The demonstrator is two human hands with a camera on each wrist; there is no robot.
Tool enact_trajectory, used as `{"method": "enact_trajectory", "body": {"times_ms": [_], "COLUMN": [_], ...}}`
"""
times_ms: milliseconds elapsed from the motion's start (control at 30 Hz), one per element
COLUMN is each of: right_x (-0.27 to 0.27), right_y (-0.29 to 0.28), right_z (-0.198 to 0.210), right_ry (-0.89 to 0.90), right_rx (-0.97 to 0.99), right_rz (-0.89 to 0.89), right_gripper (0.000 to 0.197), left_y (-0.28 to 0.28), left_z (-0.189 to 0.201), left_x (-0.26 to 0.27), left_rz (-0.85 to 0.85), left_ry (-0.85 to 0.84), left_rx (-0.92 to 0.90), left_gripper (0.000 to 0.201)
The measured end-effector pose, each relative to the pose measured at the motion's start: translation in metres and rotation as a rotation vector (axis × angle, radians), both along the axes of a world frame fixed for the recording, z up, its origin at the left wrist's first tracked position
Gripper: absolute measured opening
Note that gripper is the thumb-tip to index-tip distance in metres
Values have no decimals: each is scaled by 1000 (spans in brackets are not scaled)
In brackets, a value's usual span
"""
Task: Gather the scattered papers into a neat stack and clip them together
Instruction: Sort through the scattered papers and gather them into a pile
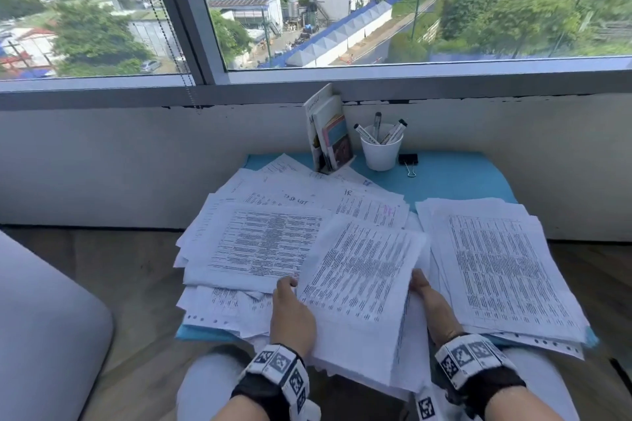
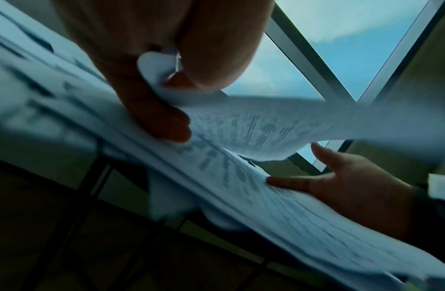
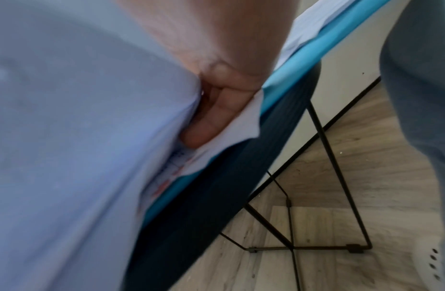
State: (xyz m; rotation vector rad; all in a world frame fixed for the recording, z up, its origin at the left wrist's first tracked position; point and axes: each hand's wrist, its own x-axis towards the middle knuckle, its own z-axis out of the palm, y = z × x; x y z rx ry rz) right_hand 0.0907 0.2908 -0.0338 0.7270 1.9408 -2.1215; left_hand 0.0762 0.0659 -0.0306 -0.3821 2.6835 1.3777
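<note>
Printed papers lie scattered on a small table with a blue cloth (image 1: 455, 178): a loose left pile (image 1: 260, 243) and a right pile (image 1: 499, 267). Between them, both hands hold a paper bundle (image 1: 359, 311) over the near edge. My left hand (image 1: 287, 284) pinches the left edge of the top sheet (image 2: 266, 126), which bows up off the bundle. My right hand (image 1: 419, 284) holds the bundle's right edge, thumb raised, fingers (image 3: 211, 118) tucked against the sheets. A black binder clip (image 1: 408, 161) lies at the back of the table.
A white cup of markers (image 1: 380, 150) and a stand of books (image 1: 330, 133) sit at the back by the wall under the window. A grey cushion (image 1: 41, 335) is at the left. Thin black table legs (image 3: 341, 177) stand on wood flooring.
</note>
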Motion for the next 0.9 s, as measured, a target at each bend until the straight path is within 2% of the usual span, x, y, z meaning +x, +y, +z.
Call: {"method": "enact_trajectory", "body": {"times_ms": [67,133,200,300,367,433,500,600,700,833,900], "right_x": [-1,-1,-2,-5,-9,-14,-24,-39,-47,-52,-53], "right_y": [-5,-7,-7,1,14,37,76,148,194,207,203], "right_z": [4,7,11,6,11,24,41,56,49,33,24], "right_ry": [14,19,4,20,59,106,118,21,-84,-171,-201], "right_rx": [-118,-201,-178,155,221,264,388,552,792,1007,1069], "right_rz": [8,-15,-31,-25,-46,-118,-209,-219,-98,48,68], "right_gripper": [55,41,31,34,21,28,39,57,57,58,60], "left_y": [5,9,10,8,7,8,7,1,-4,-8,-11], "left_z": [2,4,5,1,-1,0,0,-7,-12,-6,-4], "left_x": [10,15,16,13,11,12,14,9,-2,-20,-29], "left_rz": [17,17,24,-21,-131,-247,-289,-293,-292,-204,-218], "left_ry": [-24,-32,-32,-34,-32,11,90,158,192,160,121], "left_rx": [-18,-45,-37,25,50,53,23,-131,-327,-483,-540], "left_gripper": [38,39,39,35,27,19,15,19,26,39,48]}}
